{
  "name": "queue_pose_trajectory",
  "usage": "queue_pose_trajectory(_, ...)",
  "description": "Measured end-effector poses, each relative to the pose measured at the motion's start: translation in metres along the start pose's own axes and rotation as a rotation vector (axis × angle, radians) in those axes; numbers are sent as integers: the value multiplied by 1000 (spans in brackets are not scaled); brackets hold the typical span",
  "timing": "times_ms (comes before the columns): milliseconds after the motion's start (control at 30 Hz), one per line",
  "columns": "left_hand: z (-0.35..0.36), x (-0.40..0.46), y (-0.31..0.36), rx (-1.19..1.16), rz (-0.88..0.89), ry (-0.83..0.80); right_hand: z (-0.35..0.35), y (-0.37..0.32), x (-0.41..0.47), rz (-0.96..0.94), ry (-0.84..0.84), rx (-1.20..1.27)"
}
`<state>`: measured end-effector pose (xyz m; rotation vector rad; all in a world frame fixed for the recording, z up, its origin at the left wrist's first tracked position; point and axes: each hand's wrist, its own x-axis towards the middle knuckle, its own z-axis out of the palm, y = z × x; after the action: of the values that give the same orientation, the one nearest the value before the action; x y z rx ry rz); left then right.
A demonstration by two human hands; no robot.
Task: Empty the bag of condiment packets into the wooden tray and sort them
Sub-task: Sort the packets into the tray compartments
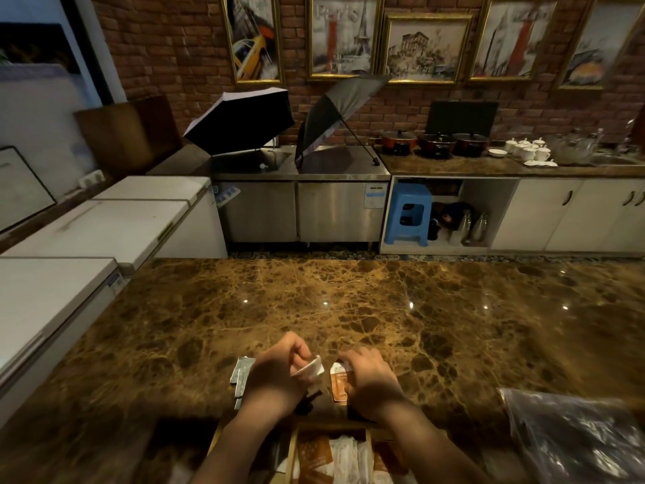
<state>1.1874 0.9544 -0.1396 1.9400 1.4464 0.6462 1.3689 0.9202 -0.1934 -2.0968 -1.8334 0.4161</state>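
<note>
My left hand (279,373) pinches a small white packet (310,366) just above the marble counter. My right hand (370,379) rests its fingers on an orange packet (340,380) that lies on the counter. Grey stick packets (241,377) lie to the left of my left hand. The wooden tray (296,448) sits at the bottom edge, under my forearms, with orange and white packets in its compartments. The clear plastic bag (572,438) lies crumpled at the lower right.
The brown marble counter (349,302) stretches ahead of my hands. White chest freezers (87,232) stand to the left. Across the aisle are a steel cabinet with two open umbrellas (244,120), pots and white cups.
</note>
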Motion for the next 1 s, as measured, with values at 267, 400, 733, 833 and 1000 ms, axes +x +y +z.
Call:
queue_pose_trajectory(267, -7, -36, 2, 80, 261, -126, -15, -3, -17, 89, 60, 215)
queue_pose_trajectory(400, -2, -57, 2, 133, 292, -172, -39, 0, -32, 108, 50, 312)
queue_pose_trajectory(733, 16, -109, -14, 294, 371, -222, -85, 15, -95, 34, 10, 419)
queue_pose_trajectory(833, 14, -115, -12, 349, 400, -269, -87, 18, -113, 74, -101, 441)
queue_pose_trajectory(1000, 11, -121, -11, 416, 424, -296, -76, 17, -133, 120, -165, 151)
